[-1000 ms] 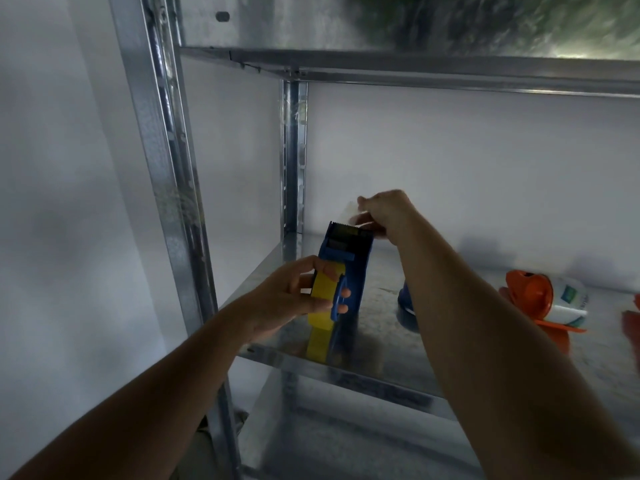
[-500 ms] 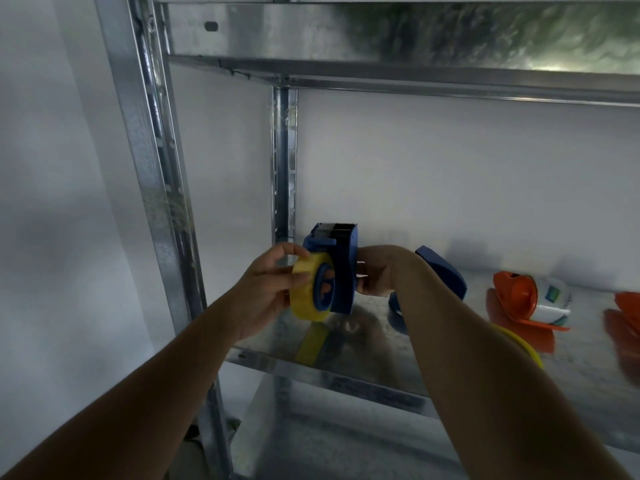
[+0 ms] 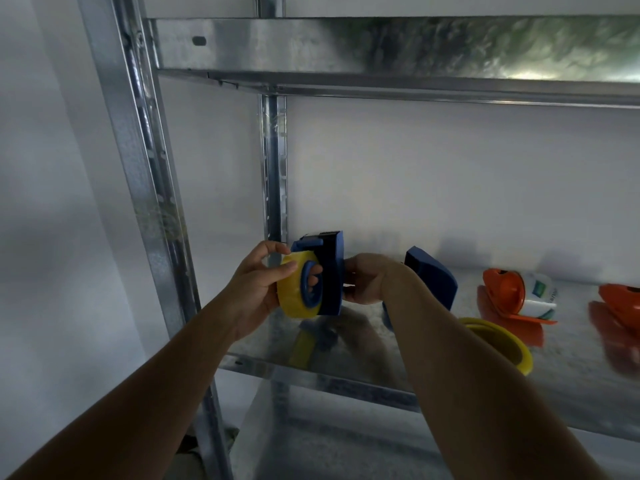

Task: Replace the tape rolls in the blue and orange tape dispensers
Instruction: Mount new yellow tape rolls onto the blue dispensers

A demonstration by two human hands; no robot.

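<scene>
A blue tape dispenser [image 3: 330,271] is held up over the left end of the metal shelf [image 3: 311,375], serrated blade at the top. A yellow tape roll [image 3: 292,303] sits on its blue hub, facing left. My left hand [image 3: 263,285] grips the roll, thumb on its top and fingertips through the hub. My right hand [image 3: 367,284] holds the dispenser's right side. A separate blue dispenser part [image 3: 433,277] stands on the shelf behind my right wrist. An orange dispenser [image 3: 502,292] with a white roll [image 3: 540,296] lies further right.
A second yellow tape roll [image 3: 509,344] lies flat on the shelf, partly hidden by my right forearm. Another orange piece [image 3: 620,299] sits at the right edge. Metal uprights [image 3: 273,168] stand at left, an upper shelf [image 3: 381,53] overhead, and a white wall behind.
The dispenser turned from blade-forward to side-on and sank a little. My right hand left the top near the blade and took the dispenser's right side. My left hand now grips the roll.
</scene>
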